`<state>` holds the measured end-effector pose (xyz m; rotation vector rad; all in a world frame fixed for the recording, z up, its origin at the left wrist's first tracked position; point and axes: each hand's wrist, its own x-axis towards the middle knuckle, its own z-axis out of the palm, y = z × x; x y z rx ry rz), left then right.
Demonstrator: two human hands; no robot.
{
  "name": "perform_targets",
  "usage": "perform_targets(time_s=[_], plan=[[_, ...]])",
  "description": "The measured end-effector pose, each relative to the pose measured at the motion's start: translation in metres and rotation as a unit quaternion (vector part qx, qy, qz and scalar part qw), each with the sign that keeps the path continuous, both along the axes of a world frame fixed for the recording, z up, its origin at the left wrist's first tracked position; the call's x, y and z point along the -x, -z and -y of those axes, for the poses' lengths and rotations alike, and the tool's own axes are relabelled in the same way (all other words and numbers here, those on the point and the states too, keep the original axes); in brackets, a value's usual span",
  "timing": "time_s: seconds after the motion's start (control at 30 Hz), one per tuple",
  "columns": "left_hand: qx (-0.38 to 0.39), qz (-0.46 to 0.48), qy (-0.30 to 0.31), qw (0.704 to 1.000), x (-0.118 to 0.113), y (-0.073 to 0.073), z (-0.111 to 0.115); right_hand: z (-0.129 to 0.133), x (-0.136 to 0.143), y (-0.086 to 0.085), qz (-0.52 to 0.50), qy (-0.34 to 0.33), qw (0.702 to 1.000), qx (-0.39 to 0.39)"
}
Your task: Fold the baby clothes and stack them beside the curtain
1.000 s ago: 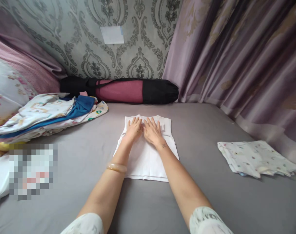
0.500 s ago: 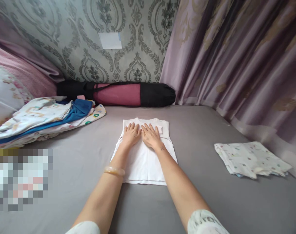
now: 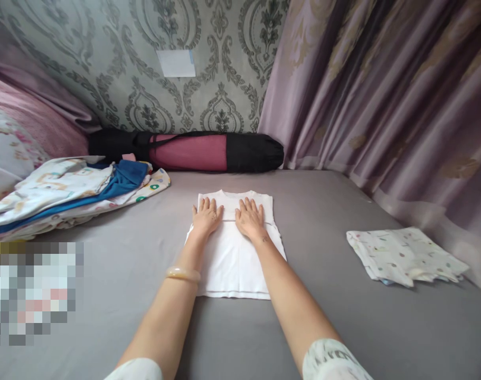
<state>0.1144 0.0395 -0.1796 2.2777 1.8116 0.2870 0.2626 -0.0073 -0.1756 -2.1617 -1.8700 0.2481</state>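
A white shirt [image 3: 234, 258] lies flat on the grey bed sheet [image 3: 319, 227], its neckline away from me and its hem towards me. The sides look folded inward. My left hand [image 3: 207, 215] rests palm down on the upper left of the shirt, fingers spread. On the upper right, my right hand [image 3: 250, 216] lies flat in the same way, fingers stretched out. Between the two hands runs a stretch of white cloth with a crosswise line. Neither hand grips anything.
A heap of clothes [image 3: 74, 190] lies at the left. Along the patterned wall rests a black and red rolled bag [image 3: 188, 152]. At the right is a folded patterned cloth [image 3: 406, 256], near the purple curtain [image 3: 383, 105]. A blurred patch covers something at lower left.
My hands have moved apart across the shirt, the left one outward to the left and the right one slightly to the right. The view has shifted a little.
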Motion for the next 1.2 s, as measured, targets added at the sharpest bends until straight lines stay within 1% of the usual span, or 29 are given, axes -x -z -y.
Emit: perform_targets(time_s=[0.1,0.2,0.3,0.4,0.47,0.57,0.7,0.77,0.83,0.9,0.97,1.1,1.2], plan=[[-0.019,-0.002,0.001,1.000,0.002,-0.003,0.000,0.000,-0.008,-0.005,-0.012,-0.001,1.000,0.014],[-0.037,-0.016,-0.019,0.999,0.004,-0.003,-0.002,-0.001,-0.019,-0.006,0.006,0.052,0.999,-0.007],[-0.018,-0.024,-0.029,0.999,0.004,-0.001,-0.003,-0.001,-0.028,-0.002,0.021,0.103,0.994,0.014],[0.004,-0.022,-0.033,0.999,0.004,0.003,-0.005,-0.002,-0.032,0.002,0.028,0.114,0.992,0.035],[0.007,-0.020,-0.033,0.999,0.005,0.004,-0.005,-0.003,-0.033,0.003,0.032,0.114,0.992,0.034],[0.001,-0.014,-0.028,1.000,0.006,0.001,-0.005,-0.002,-0.033,0.001,0.025,0.110,0.993,0.037],[-0.041,-0.020,-0.022,0.999,0.002,-0.005,-0.003,0.000,-0.027,-0.003,0.040,0.109,0.993,-0.002],[-0.059,-0.031,0.000,0.998,-0.003,-0.006,-0.001,0.000,-0.021,-0.004,0.049,0.079,0.995,-0.021],[-0.064,-0.041,0.031,0.997,-0.009,-0.004,0.001,-0.001,-0.015,-0.004,0.047,0.041,0.998,-0.019],[-0.063,-0.046,0.057,0.995,-0.014,-0.002,0.004,0.000,-0.009,-0.004,0.042,0.019,0.999,-0.008],[-0.054,-0.047,0.073,0.995,-0.017,0.001,0.006,0.000,-0.005,-0.003,0.036,0.012,0.999,0.005],[-0.022,-0.050,0.084,0.995,-0.018,0.001,0.008,0.001,-0.005,-0.001,0.033,0.011,0.999,0.007],[-0.014,-0.048,0.086,0.995,-0.017,0.000,0.008,0.001,-0.006,0.000,0.036,0.011,0.999,0.000]])
